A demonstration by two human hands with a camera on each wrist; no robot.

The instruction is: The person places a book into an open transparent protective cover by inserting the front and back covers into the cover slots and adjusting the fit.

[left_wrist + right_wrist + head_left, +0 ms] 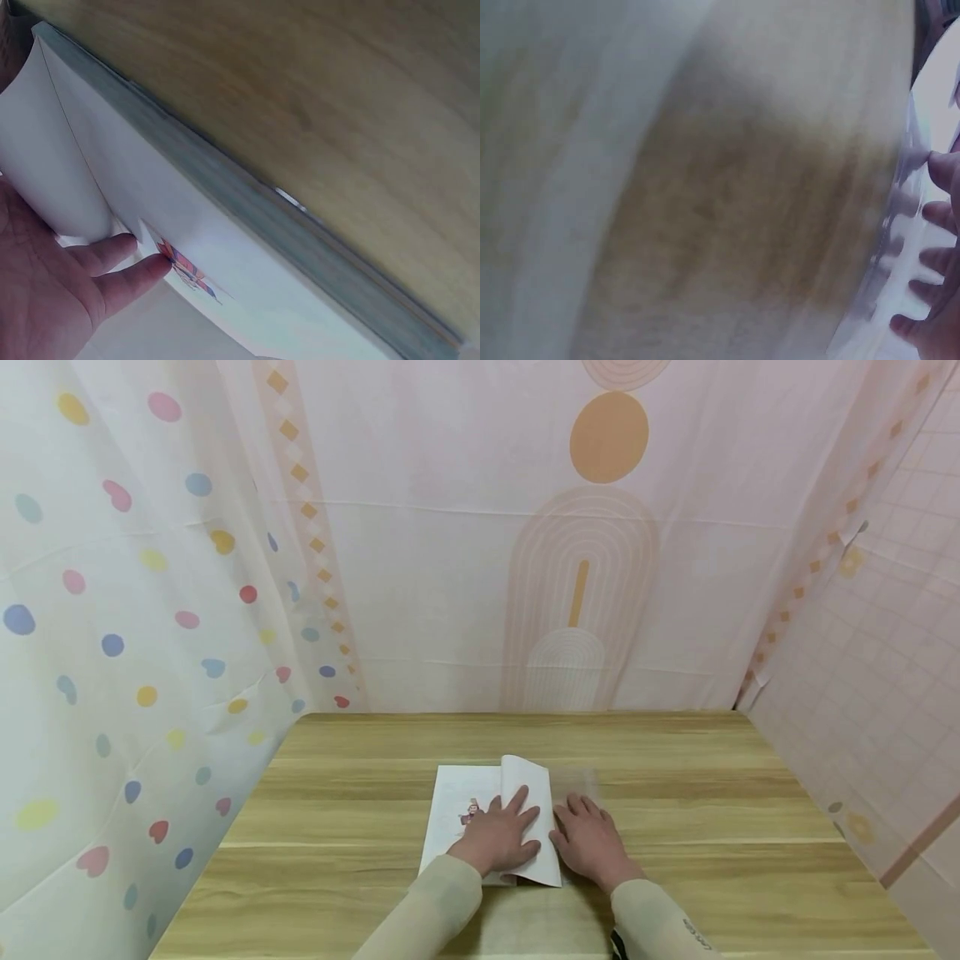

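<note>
A thin white book [459, 802] lies on the wooden table [337, 810], near its front edge. One leaf [528, 781] is folded over to the right and curls up at the fold. My left hand [498, 833] lies flat on that leaf with straight fingers. In the left wrist view the fingers [120, 274] rest beside a small coloured picture [184, 266] on the white page [187, 195]. My right hand [590, 841] lies flat just right of the book on a clear plastic sheet [581, 781]. The right wrist view shows its fingertips [937, 214] spread on that sheet [897, 247].
Patterned curtains enclose the table on the left [135, 635], back [585, 568] and right [877, 652]. Bare wood [712, 793] extends on both sides of the book and behind it. Both sleeves [435, 910] are pale cream.
</note>
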